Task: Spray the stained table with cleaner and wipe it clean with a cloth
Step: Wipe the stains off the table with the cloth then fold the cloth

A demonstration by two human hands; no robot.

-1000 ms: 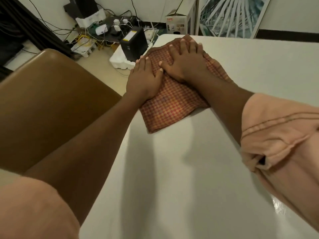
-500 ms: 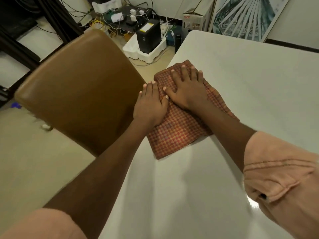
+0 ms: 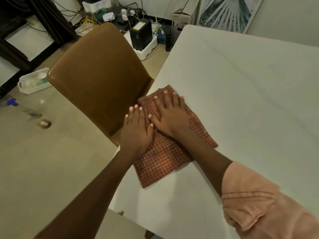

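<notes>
A folded red-and-orange checked cloth (image 3: pixel 165 157) lies flat on the white table (image 3: pixel 241 94), close to the table's left edge. My left hand (image 3: pixel 136 133) presses on the cloth's left part with straight fingers that reach past the table edge. My right hand (image 3: pixel 170 116) lies flat on the cloth's upper part, fingers spread. The two thumbs nearly touch. No spray bottle shows on the table.
A brown leather chair (image 3: pixel 101 78) stands tight against the table's left edge. On the floor lie a white basket (image 3: pixel 32 81), a blue-tipped object (image 3: pixel 12 102) and, at the back, a black box (image 3: pixel 140 36) amid cables. A framed picture (image 3: pixel 227 12) leans on the wall.
Both hands have slid the cloth along the left edge of the table, from the far corner toward me. The camera has tilted down and left.
</notes>
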